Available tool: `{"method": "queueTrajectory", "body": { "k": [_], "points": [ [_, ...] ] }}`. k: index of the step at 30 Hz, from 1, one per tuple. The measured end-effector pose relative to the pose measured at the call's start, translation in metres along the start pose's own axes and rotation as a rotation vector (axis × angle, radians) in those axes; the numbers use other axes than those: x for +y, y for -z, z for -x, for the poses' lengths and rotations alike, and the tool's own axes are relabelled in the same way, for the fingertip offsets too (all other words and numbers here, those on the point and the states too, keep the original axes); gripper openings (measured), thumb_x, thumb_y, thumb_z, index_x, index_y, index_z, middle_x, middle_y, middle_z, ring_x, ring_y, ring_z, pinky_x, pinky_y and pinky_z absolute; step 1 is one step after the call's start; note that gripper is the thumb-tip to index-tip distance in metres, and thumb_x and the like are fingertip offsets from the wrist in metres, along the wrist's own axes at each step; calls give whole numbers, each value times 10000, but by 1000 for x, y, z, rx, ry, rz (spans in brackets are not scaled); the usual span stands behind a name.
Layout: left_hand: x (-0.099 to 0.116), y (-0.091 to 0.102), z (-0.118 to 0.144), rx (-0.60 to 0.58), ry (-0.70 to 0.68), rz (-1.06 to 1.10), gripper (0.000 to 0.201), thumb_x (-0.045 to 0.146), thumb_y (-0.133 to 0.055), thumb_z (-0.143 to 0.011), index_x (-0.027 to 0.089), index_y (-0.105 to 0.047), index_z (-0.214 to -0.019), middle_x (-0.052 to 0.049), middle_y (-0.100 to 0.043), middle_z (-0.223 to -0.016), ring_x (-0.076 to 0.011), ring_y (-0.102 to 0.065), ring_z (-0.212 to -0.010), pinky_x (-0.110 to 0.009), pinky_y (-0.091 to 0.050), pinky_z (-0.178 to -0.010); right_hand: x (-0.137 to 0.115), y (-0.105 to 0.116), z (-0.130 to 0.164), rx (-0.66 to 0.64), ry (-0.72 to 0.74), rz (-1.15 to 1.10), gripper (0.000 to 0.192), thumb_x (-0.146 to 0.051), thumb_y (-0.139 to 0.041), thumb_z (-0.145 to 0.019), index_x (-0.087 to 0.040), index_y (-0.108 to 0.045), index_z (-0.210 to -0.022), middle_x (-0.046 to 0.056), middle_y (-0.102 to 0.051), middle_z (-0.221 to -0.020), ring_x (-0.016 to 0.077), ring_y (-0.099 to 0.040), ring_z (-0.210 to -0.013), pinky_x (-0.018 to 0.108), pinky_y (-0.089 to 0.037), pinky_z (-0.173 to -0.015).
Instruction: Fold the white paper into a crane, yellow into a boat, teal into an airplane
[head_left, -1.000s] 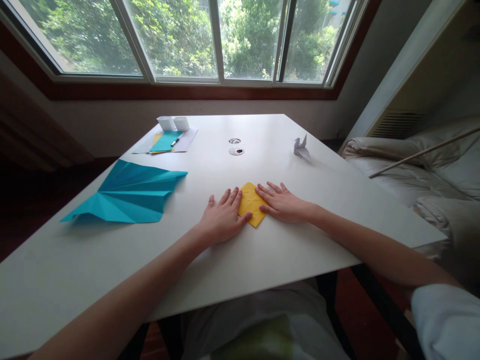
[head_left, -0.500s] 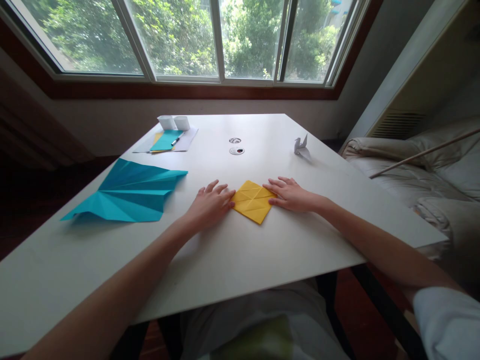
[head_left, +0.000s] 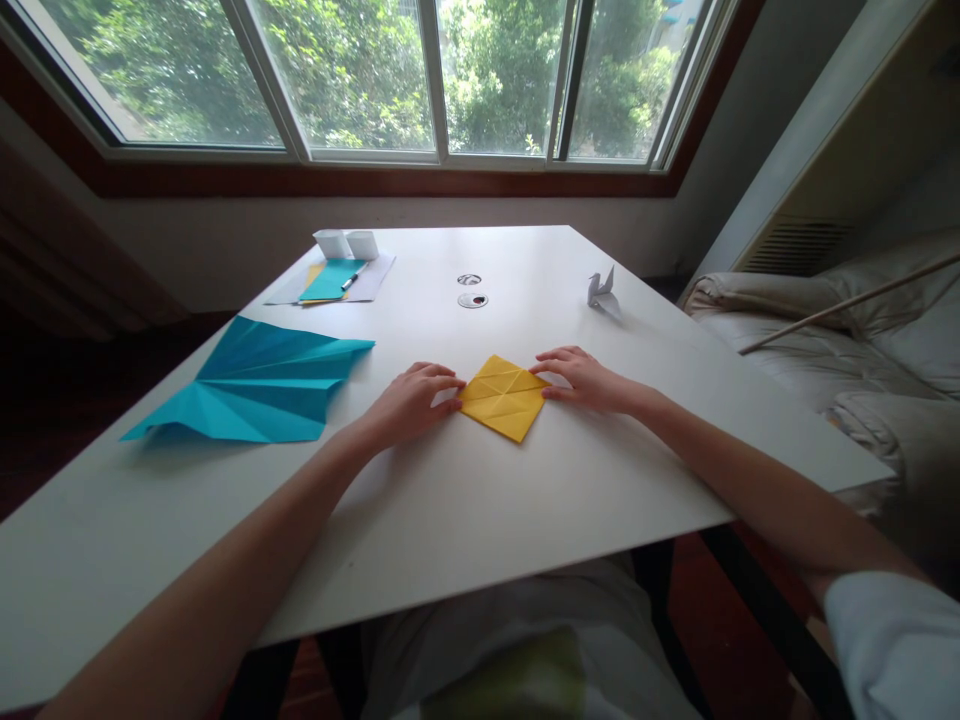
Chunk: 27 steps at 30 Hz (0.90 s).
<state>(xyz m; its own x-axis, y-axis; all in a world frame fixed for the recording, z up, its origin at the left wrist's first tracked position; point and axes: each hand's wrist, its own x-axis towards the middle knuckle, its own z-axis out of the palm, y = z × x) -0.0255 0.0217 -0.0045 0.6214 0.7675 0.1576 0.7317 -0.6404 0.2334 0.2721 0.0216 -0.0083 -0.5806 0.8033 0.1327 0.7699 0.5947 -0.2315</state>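
Observation:
A square of folded yellow paper [head_left: 502, 398] with crossing creases lies flat on the white table [head_left: 420, 540], one corner towards me. At its left corner, my left hand [head_left: 416, 403] grips the edge with curved fingers and thumb. My right hand [head_left: 581, 380] takes the right corner the same way, thumb nearest me. To the left of my left hand rests a large turquoise sheet [head_left: 259, 390], fan-creased and partly raised off the tabletop.
A small white paper crane [head_left: 601, 292] stands at the right. Two round stickers or discs [head_left: 472, 300] lie mid-table. At the back left, a pen [head_left: 354, 278] rests on turquoise paper [head_left: 326, 282] beside white containers [head_left: 361, 245]. A sofa [head_left: 795, 310] stands right of the table.
The yellow paper has shifted slightly away from me and left. My left fingers have drawn in from spread to curved at its corner; the right hand has moved slightly up with it.

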Motion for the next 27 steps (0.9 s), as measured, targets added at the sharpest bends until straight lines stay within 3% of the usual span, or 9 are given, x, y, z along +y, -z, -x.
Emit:
{"method": "queueTrajectory", "body": {
  "k": [10, 14, 18, 24, 27],
  "points": [
    [-4, -1, 0, 51, -60, 27, 310, 392, -472, -831, 249, -645, -1044, -66, -578, -1154, -228, -520, -1048, -374, -432, -881, -1, 3, -1, 85, 17, -57, 388, -402, -586, -775, -225, -587, -1121, 84, -544, -1217, 273, -462, -1128, 442, -365, -937],
    [-3, -1, 0, 49, -30, 8, 346, 382, -488, -818, 225, -623, -1095, -75, -592, -1140, -233, -519, -1048, -376, -437, -874, 0, 1, -2, 80, 8, -65, 447, -410, -590, -771, -206, -564, -1168, 97, -550, -1216, 275, -464, -1129, 440, -368, -936],
    [-1, 0, 0, 33, -37, 4, 319, 379, -478, -820, 237, -649, -1048, -72, -594, -1138, -236, -524, -1035, -385, -442, -863, 0, 2, -2, 55, 16, -85, 367, -410, -574, -784, -219, -610, -1096, 92, -552, -1211, 268, -476, -1124, 432, -365, -937],
    [-1, 0, -1, 66, -54, 117, 327, 439, -484, -812, 225, -653, -992, -71, -612, -1103, -230, -531, -1023, -382, -441, -878, 1, 2, -2, 58, 14, -133, 446, -399, -585, -770, -215, -546, -1174, 94, -557, -1202, 265, -480, -1118, 430, -375, -928],
    [-1, 1, -1, 77, -65, 170, 314, 453, -502, -800, 218, -646, -951, -70, -619, -1072, -228, -538, -1000, -385, -448, -867, -1, 3, -2, 61, 15, -157, 391, -383, -587, -766, -216, -570, -1119, 92, -562, -1184, 266, -482, -1109, 433, -379, -920]
  ]
}}
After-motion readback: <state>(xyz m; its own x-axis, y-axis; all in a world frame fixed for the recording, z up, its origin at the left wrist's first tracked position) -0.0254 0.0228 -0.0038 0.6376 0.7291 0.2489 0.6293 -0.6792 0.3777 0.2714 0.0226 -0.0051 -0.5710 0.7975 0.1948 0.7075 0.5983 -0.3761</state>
